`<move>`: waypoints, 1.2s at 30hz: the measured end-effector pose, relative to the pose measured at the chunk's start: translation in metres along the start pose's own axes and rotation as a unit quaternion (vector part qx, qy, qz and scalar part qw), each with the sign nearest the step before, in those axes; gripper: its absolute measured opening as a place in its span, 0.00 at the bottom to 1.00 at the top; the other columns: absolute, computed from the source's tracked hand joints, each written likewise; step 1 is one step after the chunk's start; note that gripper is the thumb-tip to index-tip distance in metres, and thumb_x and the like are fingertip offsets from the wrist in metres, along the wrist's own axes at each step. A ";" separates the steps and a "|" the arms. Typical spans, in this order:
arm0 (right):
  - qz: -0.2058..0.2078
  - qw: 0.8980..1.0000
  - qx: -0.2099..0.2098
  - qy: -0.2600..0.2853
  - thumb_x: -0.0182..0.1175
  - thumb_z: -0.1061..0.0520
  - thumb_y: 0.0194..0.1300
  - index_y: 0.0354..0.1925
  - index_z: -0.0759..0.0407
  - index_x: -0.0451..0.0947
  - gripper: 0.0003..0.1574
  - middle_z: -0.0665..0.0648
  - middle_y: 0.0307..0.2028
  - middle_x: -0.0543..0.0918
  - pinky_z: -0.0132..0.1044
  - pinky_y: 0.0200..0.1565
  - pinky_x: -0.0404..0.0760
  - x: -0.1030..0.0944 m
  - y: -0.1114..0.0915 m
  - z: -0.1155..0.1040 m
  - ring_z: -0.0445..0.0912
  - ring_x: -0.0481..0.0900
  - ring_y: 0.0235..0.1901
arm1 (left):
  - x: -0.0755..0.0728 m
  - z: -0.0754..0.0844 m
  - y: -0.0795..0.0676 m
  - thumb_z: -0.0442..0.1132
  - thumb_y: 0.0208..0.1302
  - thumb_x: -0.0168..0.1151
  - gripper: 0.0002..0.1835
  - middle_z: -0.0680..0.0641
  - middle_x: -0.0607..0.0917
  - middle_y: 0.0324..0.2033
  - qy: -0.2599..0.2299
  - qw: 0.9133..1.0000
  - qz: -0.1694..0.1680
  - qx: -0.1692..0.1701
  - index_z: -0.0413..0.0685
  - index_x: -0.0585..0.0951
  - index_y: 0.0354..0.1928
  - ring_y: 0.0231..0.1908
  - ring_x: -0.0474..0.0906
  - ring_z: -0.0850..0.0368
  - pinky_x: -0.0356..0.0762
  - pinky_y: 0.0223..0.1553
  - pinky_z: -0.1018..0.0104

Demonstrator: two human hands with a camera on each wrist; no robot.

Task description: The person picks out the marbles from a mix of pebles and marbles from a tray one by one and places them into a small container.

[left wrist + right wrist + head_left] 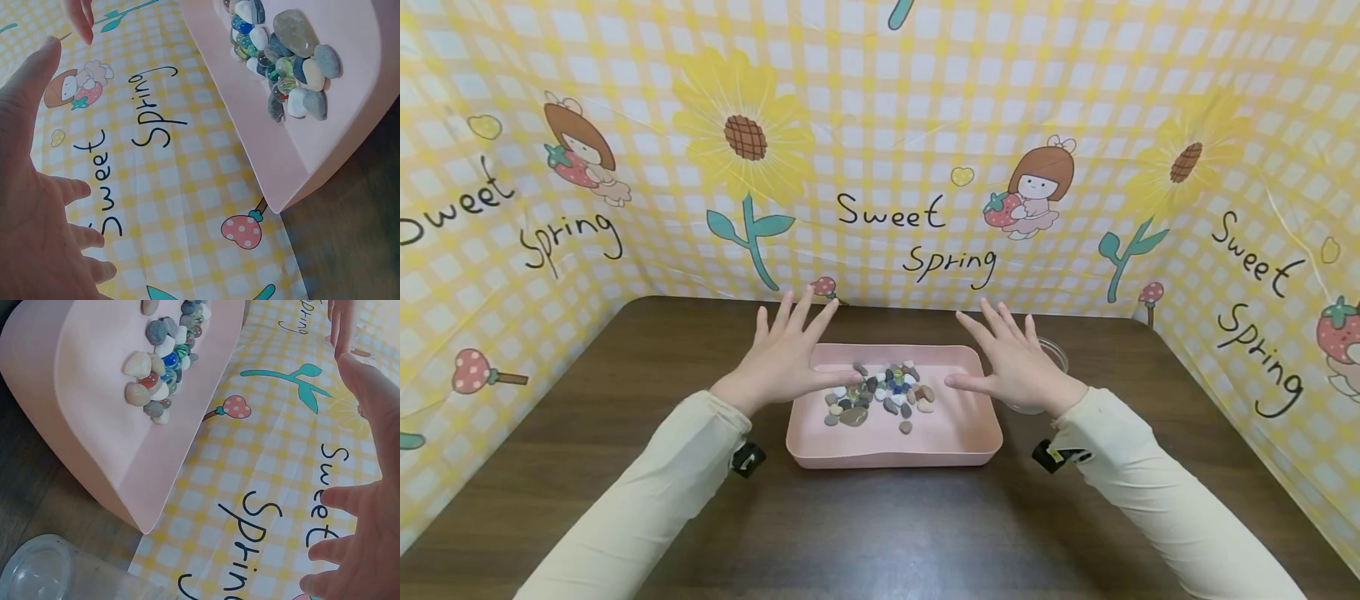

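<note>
My left hand [786,358] hovers over the left side of a pink tray [895,460], its fingers spread and holding nothing. Opposite it, my right hand [1018,362] is held above the tray's right side, fingers likewise spread and bare. Inside the tray lies a loose heap of pebbles [853,417] in grey, white, tan and brown. Mixed among them are shiny glass marbles [170,360], some blue, green, red and clear. One pebble [906,427] sits apart toward the front of the tray.
A clear jar [44,575] stands on the brown wooden table [880,533] just right of the tray, partly covered by my right hand in the head view. Yellow checked cloth [880,108] with printed flowers and lettering hangs around the back and sides.
</note>
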State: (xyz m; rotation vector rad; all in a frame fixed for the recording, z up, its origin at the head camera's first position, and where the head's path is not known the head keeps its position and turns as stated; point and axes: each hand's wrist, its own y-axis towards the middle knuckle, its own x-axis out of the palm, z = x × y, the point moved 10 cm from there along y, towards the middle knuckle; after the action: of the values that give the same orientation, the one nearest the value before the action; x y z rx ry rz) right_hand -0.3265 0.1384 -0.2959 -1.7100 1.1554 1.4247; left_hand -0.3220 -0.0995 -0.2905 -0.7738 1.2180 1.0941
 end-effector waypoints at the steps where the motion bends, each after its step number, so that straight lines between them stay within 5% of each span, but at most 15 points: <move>1: 0.002 1.000 -0.002 0.003 0.52 0.24 0.55 0.73 0.44 0.43 0.57 0.62 0.74 0.36 0.67 0.66 0.31 -0.001 0.000 0.000 0.61 0.33 0.73 | -0.001 0.000 0.000 0.74 0.49 0.54 0.56 0.40 0.35 0.74 -0.003 1.000 0.000 0.000 0.61 0.42 0.74 0.72 0.27 0.37 0.28 0.66 0.31; 17: 0.029 0.996 -0.040 0.072 0.59 0.36 0.58 0.70 0.53 0.56 0.48 0.63 0.73 0.46 0.62 0.69 0.39 -0.013 0.003 -0.015 0.60 0.45 0.72 | -0.004 0.000 -0.006 0.70 0.53 0.55 0.50 0.38 0.46 0.73 -0.026 1.000 0.003 0.012 0.54 0.51 0.73 0.72 0.40 0.36 0.39 0.68 0.35; 20: 0.035 0.994 -0.050 0.089 0.60 0.39 0.59 0.68 0.54 0.59 0.44 0.63 0.73 0.49 0.61 0.69 0.49 -0.013 0.005 -0.017 0.61 0.49 0.71 | -0.002 0.000 -0.008 0.69 0.55 0.54 0.49 0.37 0.50 0.72 -0.029 1.000 0.001 0.010 0.51 0.54 0.72 0.72 0.44 0.36 0.41 0.68 0.36; 25: 0.055 0.988 -0.080 0.120 0.62 0.48 0.60 0.62 0.58 0.68 0.35 0.65 0.68 0.59 0.58 0.64 0.63 -0.013 0.008 -0.022 0.61 0.59 0.68 | 0.005 -0.001 -0.011 0.68 0.56 0.54 0.46 0.36 0.56 0.70 -0.026 1.000 -0.002 0.012 0.47 0.59 0.70 0.71 0.50 0.37 0.45 0.68 0.37; 36: 0.078 0.974 -0.084 0.197 0.63 0.57 0.59 0.52 0.62 0.76 0.22 0.64 0.59 0.74 0.54 0.63 0.67 -0.006 0.021 -0.020 0.57 0.67 0.63 | 0.028 -0.001 -0.021 0.64 0.56 0.58 0.43 0.35 0.62 0.68 -0.040 0.999 -0.009 0.034 0.47 0.62 0.67 0.69 0.55 0.37 0.52 0.65 0.34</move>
State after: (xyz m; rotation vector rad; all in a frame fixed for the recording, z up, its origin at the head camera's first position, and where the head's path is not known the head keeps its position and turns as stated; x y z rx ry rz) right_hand -0.3372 0.1138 -0.2838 -2.1307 1.4394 1.3397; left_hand -0.3028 -0.1010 -0.3203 -0.6815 1.1739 1.0533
